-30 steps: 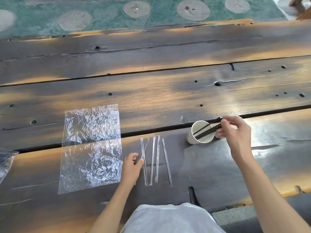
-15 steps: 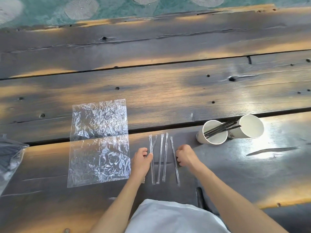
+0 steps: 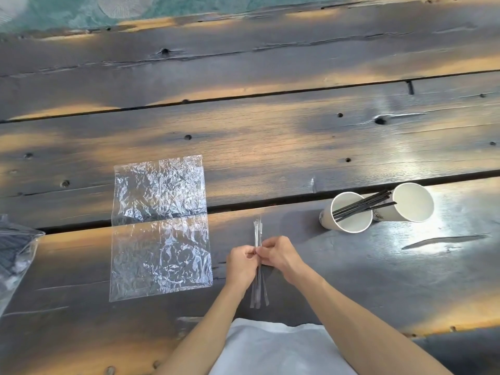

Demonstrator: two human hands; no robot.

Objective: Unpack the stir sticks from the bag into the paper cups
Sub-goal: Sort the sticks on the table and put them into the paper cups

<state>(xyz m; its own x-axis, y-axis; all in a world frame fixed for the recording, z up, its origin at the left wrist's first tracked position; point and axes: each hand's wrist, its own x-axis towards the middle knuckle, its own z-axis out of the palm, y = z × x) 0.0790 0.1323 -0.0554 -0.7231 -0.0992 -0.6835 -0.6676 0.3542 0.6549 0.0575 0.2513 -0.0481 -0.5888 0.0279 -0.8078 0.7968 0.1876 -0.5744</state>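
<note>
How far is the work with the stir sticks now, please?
Done: several black stir sticks lean in the left paper cup; the right paper cup looks empty, and an empty flat bag lies on the table. In hand: the left hand and right hand pinch a bundle of clear wrappers. Left: another bag at the left edge seems to hold dark sticks.

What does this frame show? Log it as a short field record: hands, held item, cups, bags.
left hand: pinching the clear wrappers
right hand: pinching the same bundle
clear wrappers: gathered into one bundle
left paper cup: holds black stir sticks
right paper cup: no sticks seen inside
flat clear bag: lying flat on wooden table
</note>
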